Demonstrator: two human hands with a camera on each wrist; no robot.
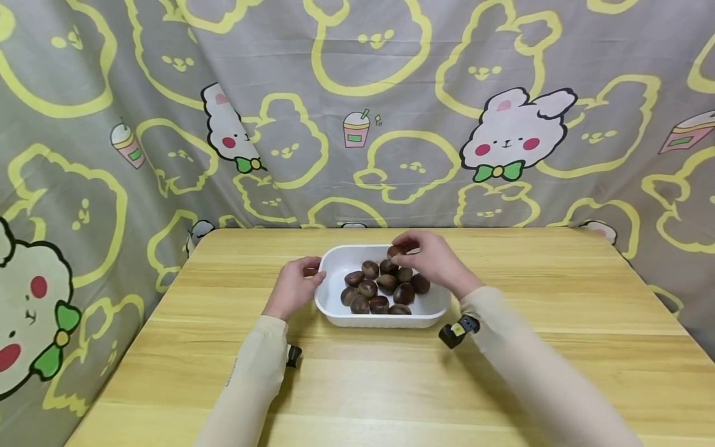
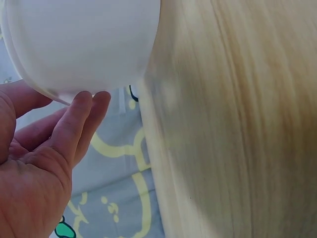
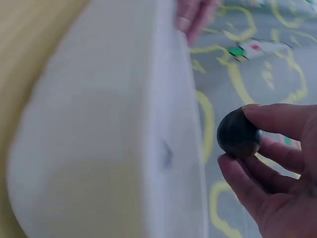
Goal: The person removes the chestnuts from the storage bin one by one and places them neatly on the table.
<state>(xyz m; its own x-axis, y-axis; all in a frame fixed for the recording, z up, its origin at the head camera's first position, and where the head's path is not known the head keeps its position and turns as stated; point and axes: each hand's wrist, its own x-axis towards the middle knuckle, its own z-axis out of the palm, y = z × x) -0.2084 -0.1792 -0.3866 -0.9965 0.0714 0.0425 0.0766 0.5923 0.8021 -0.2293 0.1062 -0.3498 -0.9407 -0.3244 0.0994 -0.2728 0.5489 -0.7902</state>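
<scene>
Chestnut (image 1: 394, 251) pinched by right hand (image 1: 429, 256) over white tray (image 1: 368, 321); left hand (image 1: 293, 285) grasping tray's left end; other chestnuts (image 1: 386, 284) inside

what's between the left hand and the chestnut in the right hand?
Left hand to held chestnut: white tray, bare inside at its left end, then loose chestnuts lying in it. Head view shows it.

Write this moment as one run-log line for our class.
Left hand: grips white dish | Right hand: pinches raised chestnut, clear of dish | Other chestnuts: inside dish | Dish: on table
</scene>
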